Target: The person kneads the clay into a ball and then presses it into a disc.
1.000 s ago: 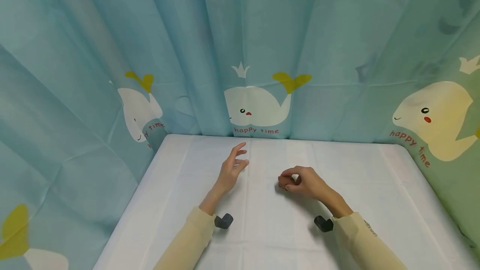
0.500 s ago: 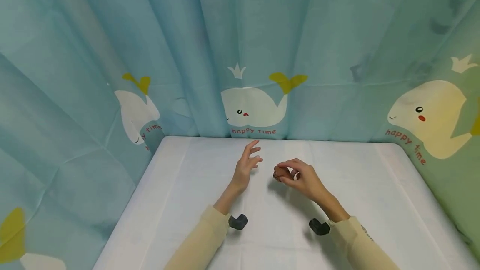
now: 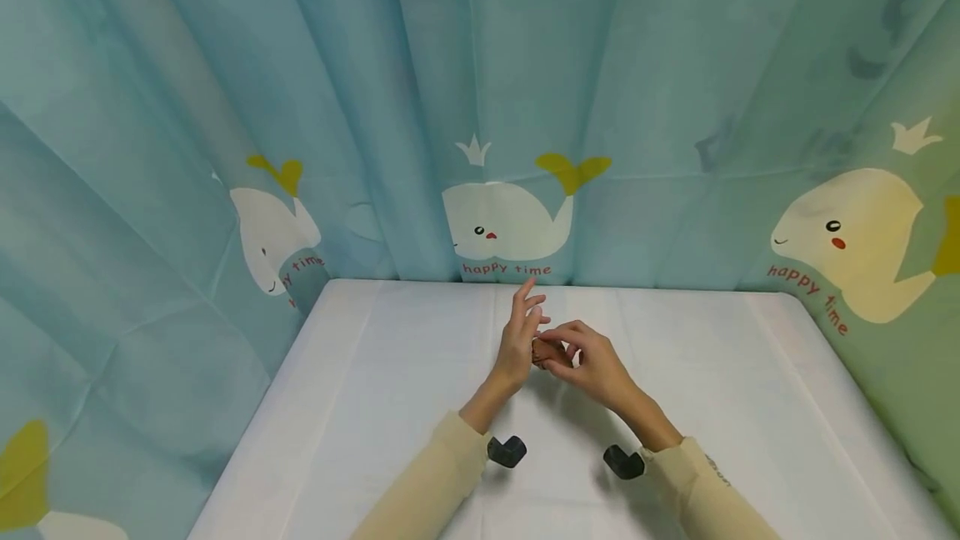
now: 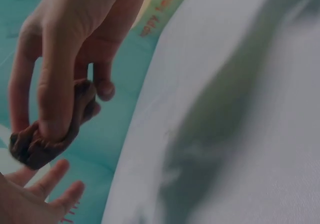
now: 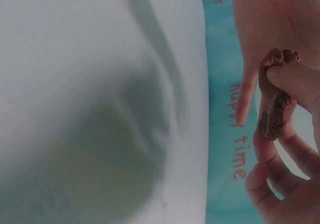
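A brown, rough-surfaced lump of modelling clay [image 3: 550, 353] is pinched between the thumb and fingers of my right hand [image 3: 598, 363], held above the white table. It looks like a bent piece with crumbly, cracked ends; the right wrist view shows the clay [image 5: 274, 115] with the thumb pressed on it. My left hand [image 3: 516, 350] stands upright just left of it, fingers extended and spread, its palm right at the clay's near end. In the left wrist view the clay [image 4: 31, 150] hangs close over the left fingers [image 4: 55, 179].
White cloth covers the table [image 3: 405, 365], which carries shadows of both arms. Behind and at the sides hangs a blue-green curtain [image 3: 660, 90] with whale prints. A small black wrist camera sits at the left cuff [image 3: 507, 452] and another black camera [image 3: 624, 462] at the right.
My right hand has lifted the clay off the table area and carried it slightly left. The left hand has moved right, from well apart to right beside the clay.
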### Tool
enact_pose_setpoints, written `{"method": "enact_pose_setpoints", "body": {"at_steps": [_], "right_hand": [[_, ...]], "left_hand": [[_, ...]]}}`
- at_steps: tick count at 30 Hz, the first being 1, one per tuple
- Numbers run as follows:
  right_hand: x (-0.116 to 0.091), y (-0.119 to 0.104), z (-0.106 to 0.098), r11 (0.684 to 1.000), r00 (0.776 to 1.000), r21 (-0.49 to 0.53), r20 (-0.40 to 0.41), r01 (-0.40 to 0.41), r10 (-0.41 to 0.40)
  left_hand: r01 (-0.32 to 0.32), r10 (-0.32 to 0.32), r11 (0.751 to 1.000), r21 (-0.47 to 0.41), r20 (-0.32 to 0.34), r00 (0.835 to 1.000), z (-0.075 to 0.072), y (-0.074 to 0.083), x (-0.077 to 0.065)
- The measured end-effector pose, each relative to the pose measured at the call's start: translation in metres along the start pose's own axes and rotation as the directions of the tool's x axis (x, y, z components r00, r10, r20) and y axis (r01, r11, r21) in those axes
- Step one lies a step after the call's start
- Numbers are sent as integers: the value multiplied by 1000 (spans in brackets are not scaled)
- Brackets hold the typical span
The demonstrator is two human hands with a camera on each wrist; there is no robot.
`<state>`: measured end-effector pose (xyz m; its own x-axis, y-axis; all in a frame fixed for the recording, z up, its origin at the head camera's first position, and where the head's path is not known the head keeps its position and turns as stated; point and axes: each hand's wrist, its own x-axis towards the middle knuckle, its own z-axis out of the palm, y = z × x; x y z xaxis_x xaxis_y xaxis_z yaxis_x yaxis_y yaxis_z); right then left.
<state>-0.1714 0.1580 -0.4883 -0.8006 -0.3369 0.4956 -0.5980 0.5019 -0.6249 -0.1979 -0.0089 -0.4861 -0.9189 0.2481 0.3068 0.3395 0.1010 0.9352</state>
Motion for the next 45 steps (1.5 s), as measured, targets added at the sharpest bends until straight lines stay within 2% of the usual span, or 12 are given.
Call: {"method": "enact_pose_setpoints", "body": {"at_steps": [8, 10, 13, 15, 17, 21, 25, 28, 31, 36, 41, 45], "right_hand": [[2, -9, 4, 1000, 1000, 17, -8, 8, -8], [0, -10, 5, 999, 1000, 40, -4, -20, 20], [-3, -11, 5, 988, 994, 116, -13, -104, 106], [-3, -13, 6, 966, 983, 198, -36, -169, 179], [-1, -15, 8, 927, 963, 299, -77, -225, 258], [6, -20, 13, 842, 903, 451, -156, -295, 400], [13, -26, 17, 786, 857, 517, -174, -340, 486], [16, -30, 19, 759, 845, 549, -164, -351, 509], [18, -31, 20, 745, 847, 565, -143, -354, 511], [17, -31, 22, 754, 868, 538, -81, -376, 490], [11, -34, 25, 719, 906, 607, 3, -338, 424], [10, -36, 27, 696, 928, 654, 21, -295, 373]], "left_hand": [[-3, 3, 1000, 20, -33, 999, 7, -3, 0], [5, -5, 1000, 9, -31, 1000, 8, -4, -1], [14, -15, 1000, -24, -31, 999, 7, -5, -3], [22, -23, 999, -43, -40, 999, 8, -5, -4], [27, -30, 998, -57, -53, 998, 10, -5, -4], [25, -31, 997, -77, -82, 996, 17, -1, -7], [12, -21, 995, -94, -102, 995, 25, 5, -9], [7, -18, 995, -101, -115, 993, 28, 8, -9], [1, -14, 995, -98, -135, 991, 29, 9, -9], [-22, 0, 990, -137, -162, 987, 31, 7, -7], [-52, 30, 992, -114, -186, 982, 30, 4, -4], [-60, 46, 996, -69, -191, 981, 30, 1, -3]]}}
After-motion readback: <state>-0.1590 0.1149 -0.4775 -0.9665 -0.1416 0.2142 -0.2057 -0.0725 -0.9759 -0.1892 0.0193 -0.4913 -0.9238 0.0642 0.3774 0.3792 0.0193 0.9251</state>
